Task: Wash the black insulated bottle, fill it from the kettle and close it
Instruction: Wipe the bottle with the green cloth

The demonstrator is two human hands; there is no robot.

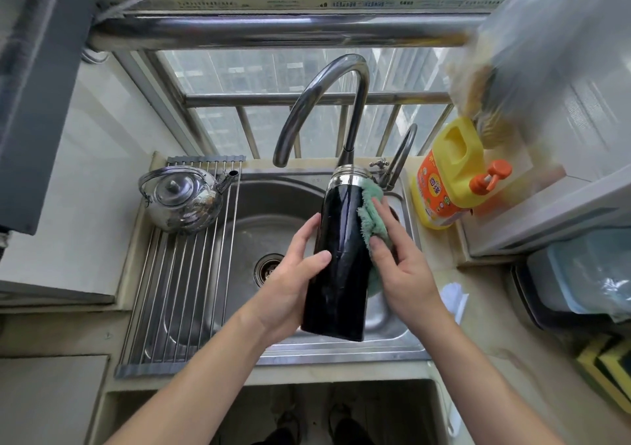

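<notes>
I hold the black insulated bottle (pixel 339 257) over the steel sink (pixel 246 212), its silver threaded neck pointing away from me and no cap on it. My left hand (pixel 293 274) grips the bottle's lower left side, thumb across the front. My right hand (pixel 403 260) presses a green cloth (pixel 372 212) against the bottle's right side. A shiny steel kettle (pixel 182 199) stands on the roll-up rack at the left of the sink, spout toward the basin. I see no cap in view.
A tall curved tap (pixel 321 103) arches over the sink, with a smaller tap (pixel 403 154) to its right. A yellow detergent bottle (pixel 447 178) with an orange pump stands at the right. The drain (pixel 269 269) is open. Plastic boxes sit on the right counter.
</notes>
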